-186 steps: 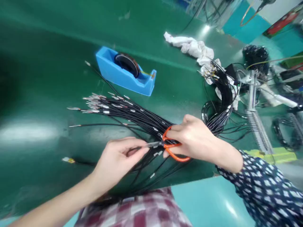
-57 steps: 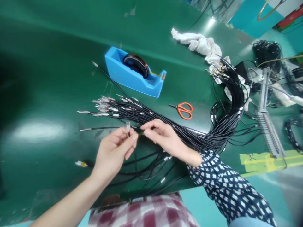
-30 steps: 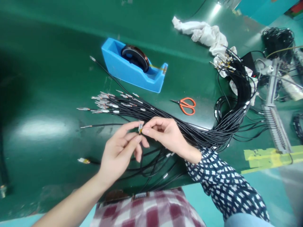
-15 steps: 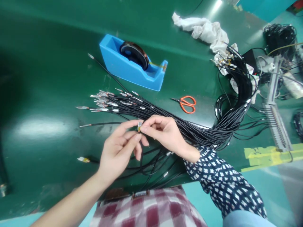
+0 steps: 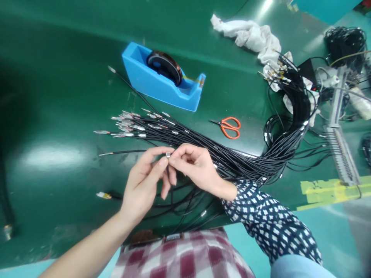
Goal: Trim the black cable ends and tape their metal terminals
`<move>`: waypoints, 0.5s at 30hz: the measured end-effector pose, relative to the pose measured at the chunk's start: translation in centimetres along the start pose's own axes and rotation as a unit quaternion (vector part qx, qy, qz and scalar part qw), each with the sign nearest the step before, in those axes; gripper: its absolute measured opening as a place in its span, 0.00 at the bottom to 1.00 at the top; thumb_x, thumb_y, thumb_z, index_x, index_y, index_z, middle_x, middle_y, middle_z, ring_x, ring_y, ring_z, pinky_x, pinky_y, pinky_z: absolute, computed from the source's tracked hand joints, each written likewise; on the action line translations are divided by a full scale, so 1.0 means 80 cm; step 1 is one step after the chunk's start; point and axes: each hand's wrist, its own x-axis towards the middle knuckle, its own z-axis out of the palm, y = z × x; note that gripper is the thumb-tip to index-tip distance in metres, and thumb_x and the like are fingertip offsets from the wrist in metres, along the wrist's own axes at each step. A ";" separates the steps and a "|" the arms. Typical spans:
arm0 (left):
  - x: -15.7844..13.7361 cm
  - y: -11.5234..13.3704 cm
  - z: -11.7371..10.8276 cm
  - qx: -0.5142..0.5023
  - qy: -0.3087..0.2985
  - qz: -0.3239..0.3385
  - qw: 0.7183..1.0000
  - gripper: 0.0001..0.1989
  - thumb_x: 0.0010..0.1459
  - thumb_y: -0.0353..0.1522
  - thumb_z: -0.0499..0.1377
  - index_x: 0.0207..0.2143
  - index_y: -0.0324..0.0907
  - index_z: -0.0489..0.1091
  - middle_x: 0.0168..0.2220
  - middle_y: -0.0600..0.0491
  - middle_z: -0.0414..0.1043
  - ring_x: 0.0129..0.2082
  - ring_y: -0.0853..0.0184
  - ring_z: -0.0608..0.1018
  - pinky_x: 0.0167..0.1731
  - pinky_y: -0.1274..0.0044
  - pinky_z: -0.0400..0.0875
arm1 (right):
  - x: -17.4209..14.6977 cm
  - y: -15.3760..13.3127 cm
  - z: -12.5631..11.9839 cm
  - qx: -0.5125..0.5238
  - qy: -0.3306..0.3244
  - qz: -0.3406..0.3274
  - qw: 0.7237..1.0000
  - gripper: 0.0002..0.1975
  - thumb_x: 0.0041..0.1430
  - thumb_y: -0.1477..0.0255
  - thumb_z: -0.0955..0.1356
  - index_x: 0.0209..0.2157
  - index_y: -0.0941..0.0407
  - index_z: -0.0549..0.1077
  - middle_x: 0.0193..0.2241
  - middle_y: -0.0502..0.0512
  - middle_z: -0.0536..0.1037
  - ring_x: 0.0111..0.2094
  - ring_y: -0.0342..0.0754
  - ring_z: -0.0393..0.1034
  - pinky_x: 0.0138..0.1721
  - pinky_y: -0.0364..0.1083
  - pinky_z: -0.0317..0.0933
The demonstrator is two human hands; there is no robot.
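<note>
Metal glints where the left hand (image 5: 145,181) and right hand (image 5: 195,168) meet: both sets of fingers pinch one small terminal (image 5: 167,154) above the black cables (image 5: 203,143) on the tabletop (image 5: 58,96). Seemingly fitting it; steady alignment matters.

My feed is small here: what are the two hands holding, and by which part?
Both the left hand and right hand pinch a small metal terminal between fingertips, at the end of one black wire. Its far side is hidden.
</note>
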 end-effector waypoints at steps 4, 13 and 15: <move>0.002 0.002 -0.002 0.009 -0.015 -0.016 1.000 0.10 0.61 0.35 0.60 0.44 0.45 0.64 0.24 0.58 0.72 0.15 0.74 0.70 0.15 0.84 0.63 | 0.000 0.001 -0.001 -0.006 0.025 -0.016 1.000 0.14 0.58 0.61 0.71 0.30 0.57 0.72 0.21 0.48 0.74 0.21 0.41 0.66 0.26 0.42 0.62; 0.008 0.004 -0.004 -0.022 -0.004 -0.071 0.997 0.11 0.53 0.32 0.66 0.24 0.38 0.68 0.23 0.55 0.74 0.12 0.76 0.69 0.14 0.83 0.60 | 0.007 -0.002 -0.016 -0.044 -0.022 -0.066 0.997 0.10 0.58 0.64 0.72 0.32 0.57 0.75 0.32 0.52 0.74 0.24 0.38 0.63 0.24 0.40 0.59; 0.007 0.004 -0.004 -0.019 -0.007 -0.070 0.997 0.10 0.53 0.32 0.66 0.24 0.38 0.69 0.23 0.54 0.75 0.12 0.76 0.69 0.14 0.83 0.60 | 0.009 -0.004 -0.020 -0.059 -0.029 -0.079 0.995 0.09 0.58 0.65 0.72 0.32 0.57 0.76 0.33 0.52 0.74 0.24 0.38 0.62 0.24 0.40 0.58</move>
